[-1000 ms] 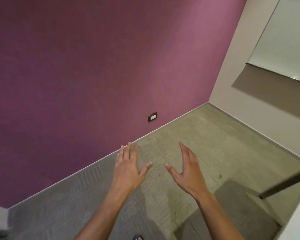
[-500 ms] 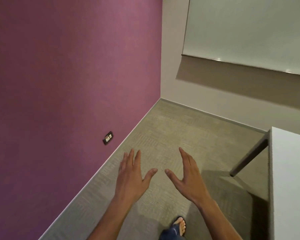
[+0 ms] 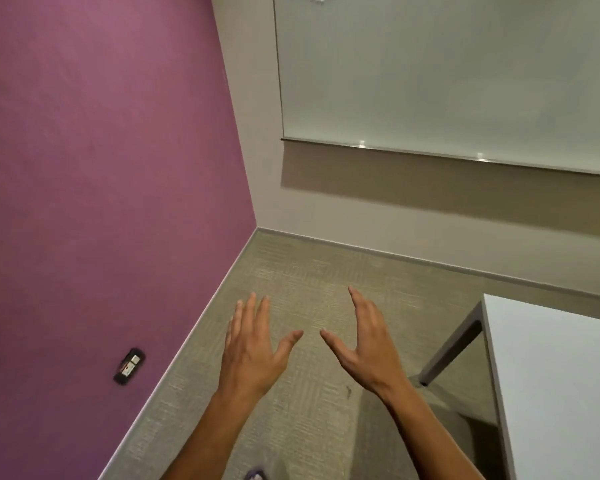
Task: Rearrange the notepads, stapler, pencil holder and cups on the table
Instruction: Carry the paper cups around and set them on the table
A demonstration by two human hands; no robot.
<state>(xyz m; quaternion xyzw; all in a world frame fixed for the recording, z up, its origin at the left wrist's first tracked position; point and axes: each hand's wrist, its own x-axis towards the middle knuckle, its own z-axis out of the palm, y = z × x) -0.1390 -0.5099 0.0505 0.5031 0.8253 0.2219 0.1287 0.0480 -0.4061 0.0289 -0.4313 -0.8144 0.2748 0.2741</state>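
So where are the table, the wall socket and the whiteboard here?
table (image 3: pixel 561 375): head view, bare white top
wall socket (image 3: pixel 129 366): head view, middle of its plate
whiteboard (image 3: pixel 447 71): head view, middle of its surface

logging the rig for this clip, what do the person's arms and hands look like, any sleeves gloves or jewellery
Both arms are bare right down to the bottom edge of the picture: no sleeves show. The left hand and right hand wear no gloves, and no ring, watch or bracelet shows on the sides facing the camera. No cables, markings or straps are visible on either arm.
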